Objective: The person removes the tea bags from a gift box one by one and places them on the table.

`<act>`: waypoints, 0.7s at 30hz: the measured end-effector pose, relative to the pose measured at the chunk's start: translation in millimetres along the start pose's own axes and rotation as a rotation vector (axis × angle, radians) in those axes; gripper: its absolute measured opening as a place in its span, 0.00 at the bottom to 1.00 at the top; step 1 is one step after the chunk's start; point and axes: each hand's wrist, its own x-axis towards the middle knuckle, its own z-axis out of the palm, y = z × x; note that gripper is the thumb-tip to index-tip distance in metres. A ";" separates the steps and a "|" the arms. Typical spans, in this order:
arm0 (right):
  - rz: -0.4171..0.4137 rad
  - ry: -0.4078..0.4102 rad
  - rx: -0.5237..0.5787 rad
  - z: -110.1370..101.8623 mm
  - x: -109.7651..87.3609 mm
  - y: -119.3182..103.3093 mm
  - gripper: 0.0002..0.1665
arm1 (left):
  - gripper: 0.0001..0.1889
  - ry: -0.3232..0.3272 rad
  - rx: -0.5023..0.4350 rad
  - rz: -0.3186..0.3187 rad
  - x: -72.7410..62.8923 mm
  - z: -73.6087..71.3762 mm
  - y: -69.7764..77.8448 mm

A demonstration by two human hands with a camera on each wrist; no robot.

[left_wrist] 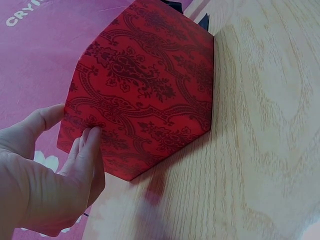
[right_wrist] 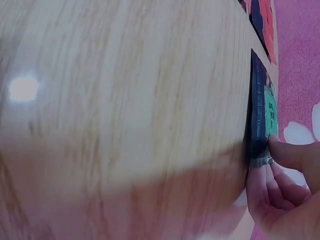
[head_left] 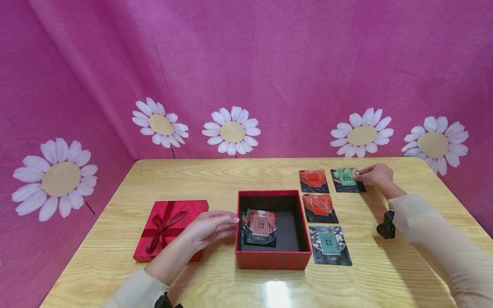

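Note:
My right hand (head_left: 379, 176) pinches the right edge of a dark tea sachet with a green label (head_left: 346, 179) at the table's back right. In the right wrist view, the thumb lies over the sachet (right_wrist: 259, 110) and the other fingers are under its edge. My left hand (head_left: 213, 227) holds the left wall of an open red gift box (head_left: 273, 260), thumb at the rim and fingertips against the patterned outside (left_wrist: 145, 90). Inside the box, on its left side, lie overlapping tea sachets, the top one with a reddish label (head_left: 261, 226).
Right of the box lie two red-and-black sachets (head_left: 319, 207) and a floral sachet with a teal label (head_left: 329, 244). A red lid (head_left: 175, 214) with a ribbon bow sits left of the box, by my left forearm. A pink flowered cloth (head_left: 292, 85) hangs behind the table.

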 end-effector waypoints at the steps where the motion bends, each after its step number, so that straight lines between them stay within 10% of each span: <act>1: 0.002 0.007 0.002 0.4 -1.3 -0.7 0.30 | 0.18 0.001 0.000 0.000 -0.1 0.1 0.0; 21: -0.192 0.003 -0.052 -19.9 -30.8 -36.1 0.26 | 0.20 -0.050 0.004 0.024 0.1 -3.0 -1.2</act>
